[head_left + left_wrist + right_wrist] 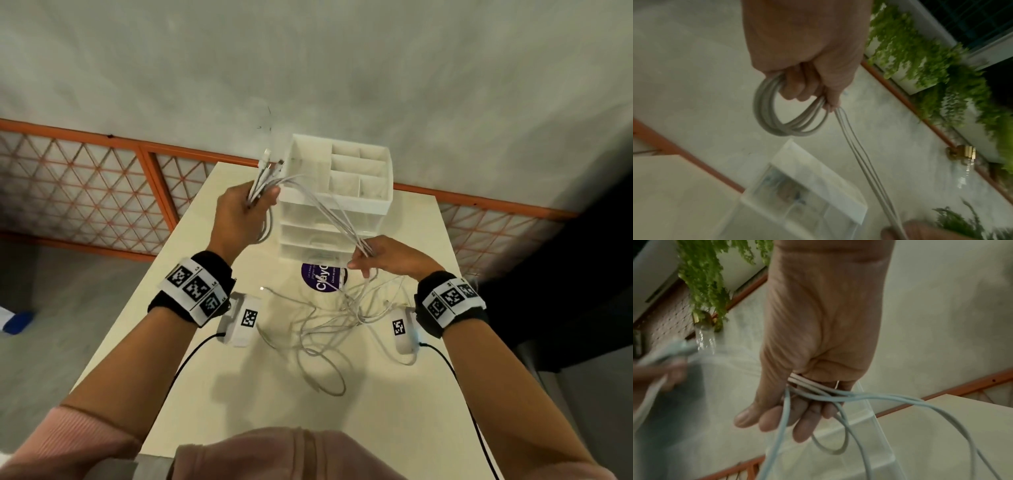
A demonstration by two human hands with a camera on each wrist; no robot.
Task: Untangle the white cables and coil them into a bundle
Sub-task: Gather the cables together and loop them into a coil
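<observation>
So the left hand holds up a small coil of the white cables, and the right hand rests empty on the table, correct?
Not quite. The left hand does hold a small coil of the white cables, but the right hand is not empty or resting: it is raised above the table, gripping the strands that run across from the left hand. The head view and right wrist view show this.

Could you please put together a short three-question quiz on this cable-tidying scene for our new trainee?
1. True or false: the left hand grips a coiled loop of the thin white plastic cables.
2. Where does the loose tangle of cable lie? A) on the cream rectangular tabletop B) inside the white plastic drawer organiser C) on the floor
3. Fill in: the strands between the hands run from the left grip to the ____ hand.

Key: 1 true; 2 A; 3 right.
</observation>
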